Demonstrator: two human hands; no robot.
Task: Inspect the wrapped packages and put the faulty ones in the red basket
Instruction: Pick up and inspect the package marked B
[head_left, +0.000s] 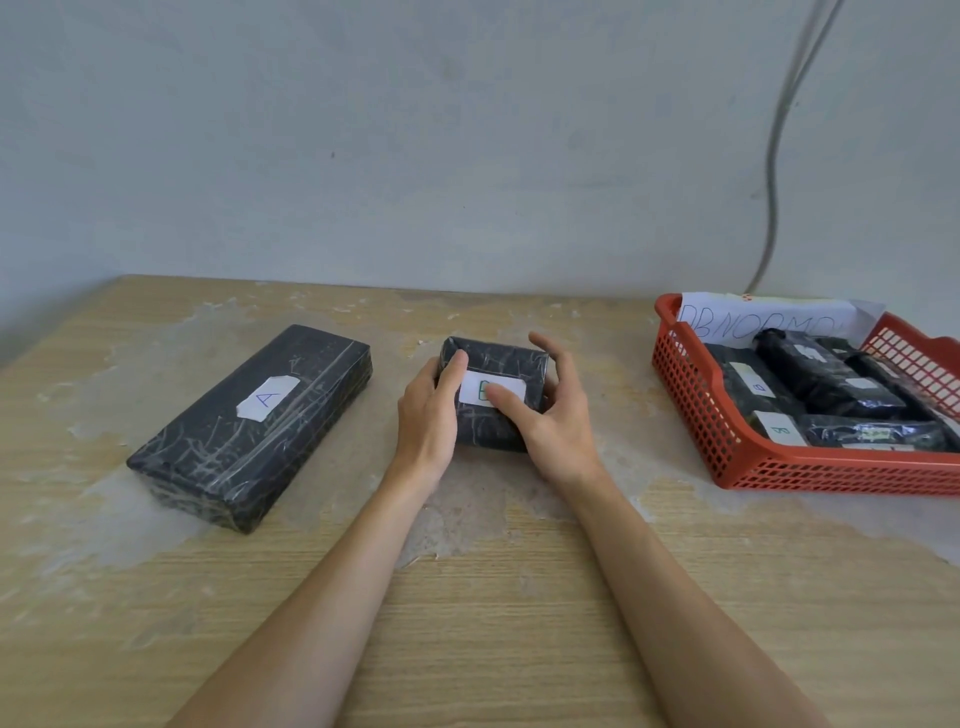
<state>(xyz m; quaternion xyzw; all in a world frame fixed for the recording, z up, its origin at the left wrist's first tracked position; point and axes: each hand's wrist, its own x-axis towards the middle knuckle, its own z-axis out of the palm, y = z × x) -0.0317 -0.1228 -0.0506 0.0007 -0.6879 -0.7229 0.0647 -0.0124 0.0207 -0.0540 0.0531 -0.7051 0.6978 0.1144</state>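
A small black wrapped package (501, 364) with a white label lies on the table's middle. My left hand (431, 415) grips its left side, thumb on top. My right hand (556, 415) holds its right side, thumb lying across the label and fingers curved over the far right edge. A long black wrapped package (249, 431) marked "A" lies to the left, untouched. The red basket (727, 441) stands at the right with several black wrapped packages (826, 389) inside, some labelled "B".
A handwritten paper sign (769, 319) leans at the basket's back. A grey cable (774, 156) hangs down the wall behind it. The wooden table (467, 597) has whitish worn patches. The wall runs close behind the table's far edge.
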